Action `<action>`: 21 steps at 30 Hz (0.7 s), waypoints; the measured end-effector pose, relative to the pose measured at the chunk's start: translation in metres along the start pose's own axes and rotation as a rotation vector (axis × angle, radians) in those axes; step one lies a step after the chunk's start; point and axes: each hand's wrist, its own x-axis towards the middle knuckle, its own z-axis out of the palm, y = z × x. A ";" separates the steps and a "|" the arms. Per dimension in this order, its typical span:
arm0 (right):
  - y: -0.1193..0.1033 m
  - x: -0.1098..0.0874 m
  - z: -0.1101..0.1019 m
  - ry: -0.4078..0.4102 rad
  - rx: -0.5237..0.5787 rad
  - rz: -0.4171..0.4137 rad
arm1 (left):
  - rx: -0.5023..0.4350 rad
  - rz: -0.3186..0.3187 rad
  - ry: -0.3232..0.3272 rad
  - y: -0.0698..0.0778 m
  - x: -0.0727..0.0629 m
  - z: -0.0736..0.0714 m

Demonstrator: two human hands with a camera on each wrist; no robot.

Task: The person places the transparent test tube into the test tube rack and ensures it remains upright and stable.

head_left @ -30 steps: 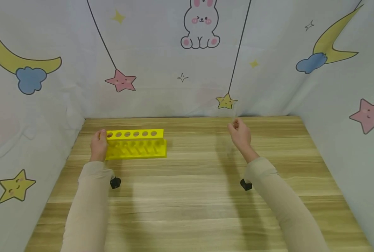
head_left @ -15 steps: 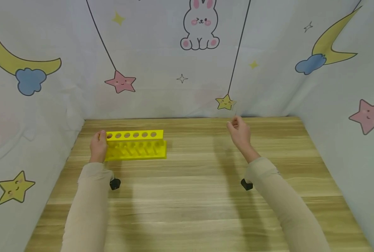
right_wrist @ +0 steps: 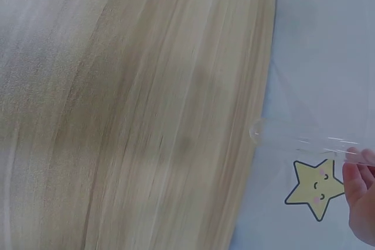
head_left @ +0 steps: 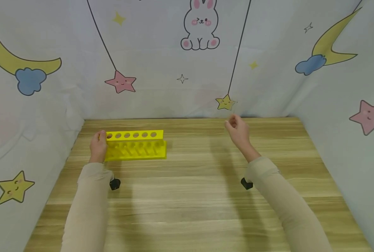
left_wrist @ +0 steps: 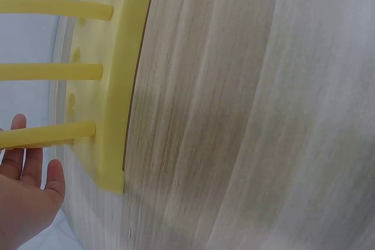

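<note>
A yellow test tube rack (head_left: 133, 139) stands at the left of the table, with a row of round holes along its top bar. My left hand (head_left: 98, 147) grips its left end, thumb on the top bar. In the left wrist view, the fingers of that hand (left_wrist: 29, 194) curl by the last post of the rack (left_wrist: 114, 98). Over the table's right rear, my right hand (head_left: 239, 134) pinches a clear test tube. The right wrist view shows the test tube (right_wrist: 302, 141) with its rounded end pointing away from the fingertips (right_wrist: 353, 171).
The wood-grain table (head_left: 180, 199) ends at a white cloth backdrop (head_left: 161, 98) printed with stars, moons and a rabbit. Cloth also borders the left and right sides. A small black device sits at each wrist, the left device (head_left: 115, 184) and the right device (head_left: 246, 183).
My right hand has shifted slightly up and to the left with the test tube. The left hand and the rack have stayed in place.
</note>
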 end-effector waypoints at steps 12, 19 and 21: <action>-0.007 0.003 0.001 -0.021 0.028 -0.005 | -0.011 -0.001 -0.012 -0.001 0.000 0.000; -0.013 0.004 0.002 -0.043 0.050 -0.011 | -0.019 -0.008 -0.013 0.000 0.000 0.000; -0.016 0.004 0.002 -0.048 0.074 -0.023 | -0.014 -0.001 -0.011 0.000 0.000 -0.001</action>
